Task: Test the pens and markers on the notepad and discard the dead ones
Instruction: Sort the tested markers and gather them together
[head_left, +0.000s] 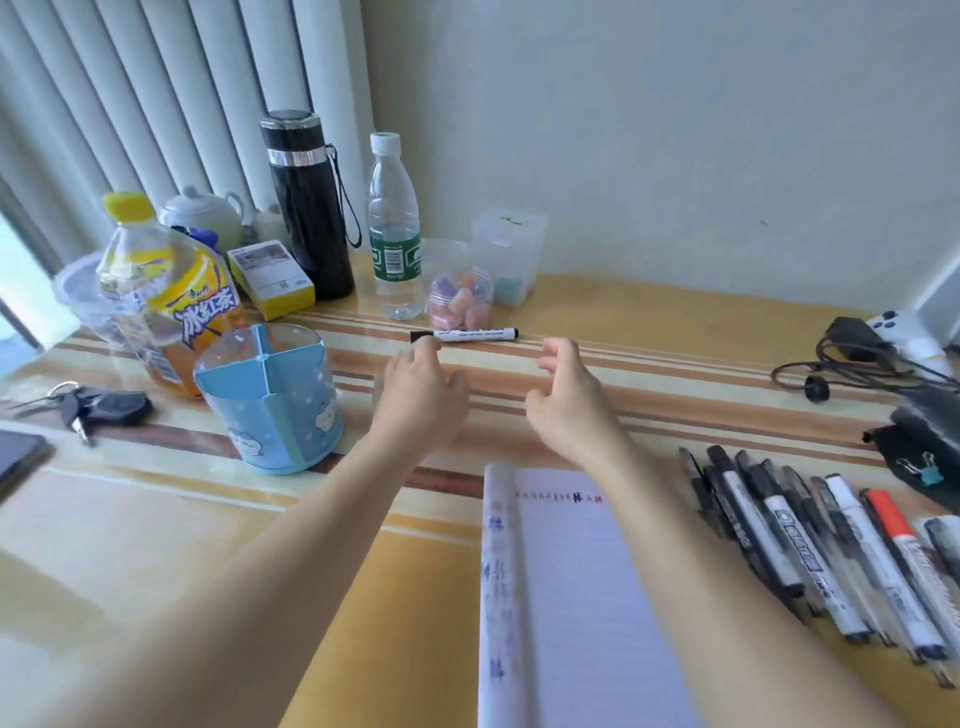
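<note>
Both hands reach out over the striped yellow-and-brown worktop (701, 400), apart from each other and holding nothing. Left hand (421, 387): fingers loosely bent, tips right at the black cap end of a white-barrelled marker (470, 335); contact cannot be made out. Right hand (566, 389): fingers slackly curled, just short of the marker's other end. The marker lies flat, crosswise, in front of a clear water bottle with a green label (394, 234) and a small clear jar of pastel bits (460, 299). Lined white notepad (587, 597) lies open below the right forearm, small ink marks along its top edge. Row of black, white and red pens and markers (810, 545) lies just right of the notepad. Blue plastic divided pen holder (270, 400) stands left of the left hand.
</note>
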